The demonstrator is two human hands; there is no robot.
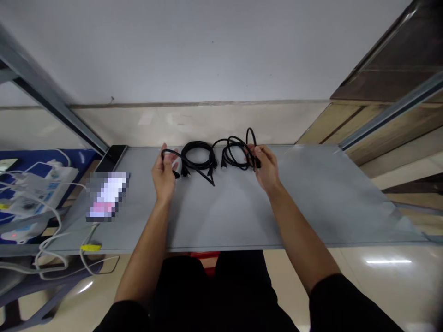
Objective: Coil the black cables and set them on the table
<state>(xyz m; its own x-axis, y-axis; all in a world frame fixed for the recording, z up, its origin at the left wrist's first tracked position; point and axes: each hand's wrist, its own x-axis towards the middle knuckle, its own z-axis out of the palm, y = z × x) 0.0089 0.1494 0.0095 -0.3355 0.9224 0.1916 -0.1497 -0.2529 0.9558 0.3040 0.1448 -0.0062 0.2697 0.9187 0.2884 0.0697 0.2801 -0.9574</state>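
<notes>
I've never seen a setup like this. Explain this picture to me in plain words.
There is no machine here: these are a person's two bare hands, seen from a camera worn on the head, looking forward and down. The left hand and the right hand each hold part of the black cables, which lie in loops on a grey table. To the left on it are a dark flat object and a lit screen, blurred out.
</notes>
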